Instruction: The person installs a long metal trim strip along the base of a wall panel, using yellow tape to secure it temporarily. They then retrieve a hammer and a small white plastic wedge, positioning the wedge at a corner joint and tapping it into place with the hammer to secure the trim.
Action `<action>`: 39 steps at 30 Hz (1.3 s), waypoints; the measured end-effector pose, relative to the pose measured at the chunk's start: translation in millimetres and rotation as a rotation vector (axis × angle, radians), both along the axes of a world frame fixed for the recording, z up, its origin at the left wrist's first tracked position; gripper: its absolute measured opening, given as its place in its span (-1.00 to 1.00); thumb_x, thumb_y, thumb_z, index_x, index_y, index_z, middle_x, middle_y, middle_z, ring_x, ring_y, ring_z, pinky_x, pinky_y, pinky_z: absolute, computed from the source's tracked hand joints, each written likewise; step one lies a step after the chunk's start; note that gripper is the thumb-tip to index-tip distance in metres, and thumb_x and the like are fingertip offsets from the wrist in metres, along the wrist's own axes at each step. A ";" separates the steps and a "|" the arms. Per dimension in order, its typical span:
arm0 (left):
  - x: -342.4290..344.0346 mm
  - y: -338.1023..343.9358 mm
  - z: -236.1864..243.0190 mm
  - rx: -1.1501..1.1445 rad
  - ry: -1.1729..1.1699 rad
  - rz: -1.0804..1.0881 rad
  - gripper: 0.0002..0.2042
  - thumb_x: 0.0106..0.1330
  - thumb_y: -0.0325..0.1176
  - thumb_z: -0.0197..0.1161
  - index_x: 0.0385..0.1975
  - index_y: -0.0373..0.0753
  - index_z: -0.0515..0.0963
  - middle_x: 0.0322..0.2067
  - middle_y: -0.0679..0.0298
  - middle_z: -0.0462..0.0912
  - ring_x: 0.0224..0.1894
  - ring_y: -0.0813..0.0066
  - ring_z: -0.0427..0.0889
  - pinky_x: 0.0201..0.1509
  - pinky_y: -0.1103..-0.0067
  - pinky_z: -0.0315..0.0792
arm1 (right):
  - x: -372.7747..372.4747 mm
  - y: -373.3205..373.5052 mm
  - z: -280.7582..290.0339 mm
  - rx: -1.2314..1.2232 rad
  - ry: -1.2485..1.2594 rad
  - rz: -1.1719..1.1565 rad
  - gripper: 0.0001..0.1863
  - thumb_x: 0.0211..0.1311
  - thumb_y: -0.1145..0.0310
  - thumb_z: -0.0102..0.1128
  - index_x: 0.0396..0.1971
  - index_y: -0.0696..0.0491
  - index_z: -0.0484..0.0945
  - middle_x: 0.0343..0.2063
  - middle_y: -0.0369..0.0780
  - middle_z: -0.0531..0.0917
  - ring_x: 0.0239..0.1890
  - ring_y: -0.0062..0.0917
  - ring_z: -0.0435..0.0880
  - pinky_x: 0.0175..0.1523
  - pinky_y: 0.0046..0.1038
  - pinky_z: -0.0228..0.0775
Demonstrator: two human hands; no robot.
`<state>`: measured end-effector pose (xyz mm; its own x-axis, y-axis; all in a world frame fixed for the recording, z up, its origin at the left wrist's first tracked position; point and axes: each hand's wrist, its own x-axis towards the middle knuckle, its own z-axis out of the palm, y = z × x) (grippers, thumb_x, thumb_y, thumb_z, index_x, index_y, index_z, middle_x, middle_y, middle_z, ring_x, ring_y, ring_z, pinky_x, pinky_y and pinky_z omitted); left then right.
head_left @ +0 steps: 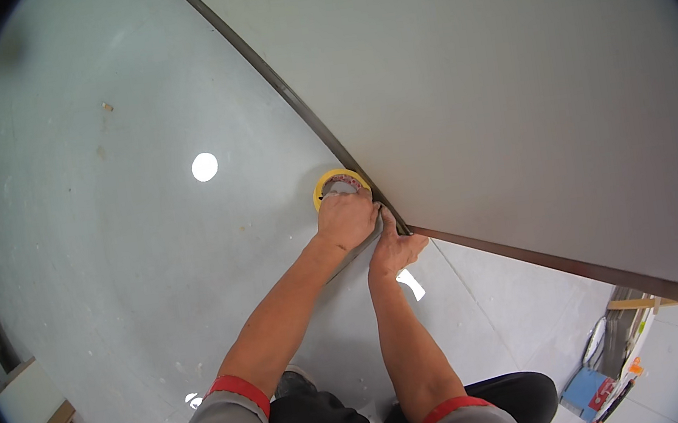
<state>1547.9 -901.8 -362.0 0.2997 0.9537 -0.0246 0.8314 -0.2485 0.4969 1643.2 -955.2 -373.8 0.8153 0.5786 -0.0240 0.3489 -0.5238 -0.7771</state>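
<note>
Glossy pale grey floor (162, 235), bright reflections, scattered specks of debris. Big grey panel (528, 84) takes up the upper right, dark strip (284, 90) along its left side. Can't tell from where I stand how it's supported.

Yellow tape roll (320, 185) sits just beside that strip, near the panel's near corner. Left hand (347, 219) has it: fingers closed over the near side of the ring. Right hand (395, 248) is at the corner, thumb up along the strip, other fingers round toward the lower edge. Touching, but can't tell if that's a firm grip.

Risks, my read: roll could slip if the left fingers loosen, since only the near side looks held. Hands are close together, so they could foul each other. Corner could nick the right fingers if the panel shifts. Floor grit could stick to any exposed adhesive.

Markings: reddish print inside the roll's core, too small to read. Blue-and-red package (583, 389), lower right, has no legible text from here.
</note>
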 end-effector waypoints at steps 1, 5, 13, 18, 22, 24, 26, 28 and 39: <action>0.6 1.2 2.0 -0.044 -0.001 0.012 -0.65 0.28 -0.10 0.21 -0.36 -0.33 0.62 -0.64 0.14 0.65 -0.56 0.15 0.66 -0.40 0.30 0.49 | -1.4 0.8 3.6 0.029 0.031 0.002 -0.35 -0.01 0.10 0.55 0.09 0.02 0.53 -0.02 -0.12 0.48 0.10 -0.21 0.50 0.20 -0.19 0.38; 3.5 4.7 7.0 -0.178 -0.069 0.064 -0.67 0.27 -0.10 0.21 -0.39 -0.30 0.64 -0.60 0.11 0.66 -0.51 0.12 0.66 -0.37 0.29 0.51 | 4.8 -1.0 -3.7 0.006 0.047 -0.008 -0.30 -0.03 0.09 0.56 0.12 0.02 0.51 -0.01 -0.15 0.46 0.10 -0.24 0.50 0.20 -0.21 0.37; 1.2 12.8 8.7 -0.141 -0.055 0.044 -0.68 0.26 -0.14 0.21 -0.54 -0.27 0.65 -0.52 0.08 0.70 -0.43 0.11 0.69 -0.31 0.26 0.52 | -2.2 3.3 4.2 -0.058 -0.013 -0.035 -0.37 -0.03 0.18 0.51 0.09 -0.03 0.51 -0.09 -0.19 0.49 0.05 -0.30 0.46 0.14 -0.24 0.37; 0.2 3.6 10.4 -0.080 0.089 -0.078 -0.69 0.30 -0.15 0.16 -0.51 -0.25 0.65 -0.49 0.08 0.71 -0.38 0.14 0.71 -0.31 0.26 0.51 | 0.1 -0.9 4.5 -0.096 0.027 -0.022 -0.30 -0.03 0.13 0.53 0.14 -0.03 0.47 -0.07 -0.20 0.50 0.11 -0.31 0.41 0.19 -0.22 0.23; 5.5 4.7 9.0 -0.053 0.042 0.058 -0.71 0.27 -0.15 0.16 -0.50 -0.24 0.65 -0.48 0.09 0.71 -0.39 0.14 0.71 -0.33 0.26 0.51 | 2.5 -3.5 -1.0 -0.076 0.019 -0.030 -0.26 -0.05 0.09 0.55 0.15 0.00 0.46 -0.06 -0.20 0.50 0.15 -0.29 0.36 0.25 -0.16 0.13; 0.6 15.6 7.9 0.081 0.101 0.138 -0.71 0.23 -0.15 0.18 -0.54 -0.25 0.65 -0.49 0.09 0.71 -0.39 0.13 0.71 -0.35 0.25 0.50 | 2.8 -3.6 -2.5 -0.079 0.003 -0.031 -0.26 -0.05 0.07 0.56 0.14 0.01 0.46 -0.06 -0.20 0.50 0.15 -0.28 0.36 0.24 -0.14 0.12; -15.7 38.5 10.5 -0.050 0.131 0.258 -0.73 0.20 -0.15 0.20 -0.53 -0.20 0.69 -0.45 0.11 0.72 -0.36 0.16 0.73 -0.31 0.29 0.53 | -2.7 -4.5 1.0 -0.101 0.001 -0.018 -0.25 -0.06 0.05 0.57 0.13 0.02 0.46 -0.05 -0.20 0.49 0.15 -0.28 0.35 0.23 -0.13 0.12; -42.8 59.6 19.0 -0.136 0.132 0.314 -0.73 0.17 -0.13 0.22 -0.51 -0.19 0.71 -0.44 0.12 0.73 -0.36 0.18 0.73 -0.29 0.31 0.53 | -5.5 -3.8 3.8 -0.143 0.005 -0.009 -0.26 -0.06 0.04 0.57 0.11 0.02 0.46 -0.05 -0.20 0.49 0.15 -0.28 0.35 0.23 -0.13 0.12; -107.6 -44.8 52.3 0.062 0.112 0.112 -0.72 0.20 -0.17 0.37 -0.29 -0.27 0.62 -0.30 0.10 0.62 -0.21 0.16 0.64 -0.14 0.33 0.54 | 17.0 -6.0 5.6 -0.139 -0.039 0.113 -0.19 -0.06 0.14 0.57 0.16 0.14 0.37 0.04 -0.13 0.48 0.12 -0.20 0.38 0.17 -0.11 0.25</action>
<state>1440.4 -946.6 -309.7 0.1898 0.9818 0.0081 0.9052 -0.1782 0.3858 1660.3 -961.2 -368.1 0.7471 0.6599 -0.0796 0.4404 -0.5811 -0.6844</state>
